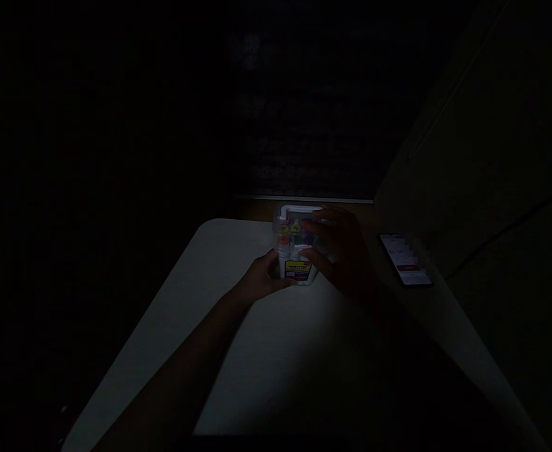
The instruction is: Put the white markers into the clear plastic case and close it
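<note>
A very dark scene, lit only in a patch at the centre. Nearest the camera, the person's left forearm [195,351] rises from the bottom edge and crosses a pale white counter [266,364], whose far end is rounded at the left corner.

Past the middle of the counter, near its far edge, both hands meet on a small clear plastic case [296,248] that stands upright on the surface. The left hand [262,277] grips the case low on its left side, with the fingers [272,260] curled against the wall. The right hand [346,254] covers its right side, and those fingers [325,218] are slightly spread and pressed on the case, one reaching up by the lid and another lower down near the label. So the case is clamped between the two hands.

The case has a white handle [299,210] across its top. Through the clear wall, small round pieces show in orange, green, yellow and purple, but it is too dim to tell what they are. A yellow label [298,269] runs along the lower front; its print cannot be read.

Just right of the right hand and clear of it, a phone [405,258] lies flat with its screen lit, showing pale rows and a red bar.

Beyond the counter a thin bright strip [304,199] runs level, and everything above it is near black.
</note>
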Demonstrator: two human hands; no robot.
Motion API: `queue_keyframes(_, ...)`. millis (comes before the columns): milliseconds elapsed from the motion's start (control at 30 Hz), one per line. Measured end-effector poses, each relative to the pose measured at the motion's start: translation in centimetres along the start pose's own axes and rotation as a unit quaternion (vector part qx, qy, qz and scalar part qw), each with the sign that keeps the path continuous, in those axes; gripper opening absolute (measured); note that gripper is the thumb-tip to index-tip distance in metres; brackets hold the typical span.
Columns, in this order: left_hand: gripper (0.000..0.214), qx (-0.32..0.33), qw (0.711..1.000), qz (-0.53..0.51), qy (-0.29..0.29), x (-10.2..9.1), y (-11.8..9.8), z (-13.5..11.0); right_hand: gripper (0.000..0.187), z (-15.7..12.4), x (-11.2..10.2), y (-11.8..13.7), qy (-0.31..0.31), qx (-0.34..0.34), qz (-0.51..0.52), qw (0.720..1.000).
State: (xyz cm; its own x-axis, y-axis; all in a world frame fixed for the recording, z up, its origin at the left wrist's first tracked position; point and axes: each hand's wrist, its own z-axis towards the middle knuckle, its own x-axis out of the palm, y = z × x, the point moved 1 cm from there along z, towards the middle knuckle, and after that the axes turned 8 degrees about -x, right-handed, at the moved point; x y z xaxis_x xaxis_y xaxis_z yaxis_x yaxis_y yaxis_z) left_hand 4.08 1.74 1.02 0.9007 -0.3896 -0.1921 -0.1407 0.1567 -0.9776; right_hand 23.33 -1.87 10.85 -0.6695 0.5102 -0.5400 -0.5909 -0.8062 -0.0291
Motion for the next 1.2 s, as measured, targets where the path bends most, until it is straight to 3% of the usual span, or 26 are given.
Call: queue_keyframes(1200,0.064,-0.017,1.0,0.011,0.007,-0.3,0.6,0.3,0.022,0.6,0.1,1.5,-0.067,0.024,-0.019,0.997)
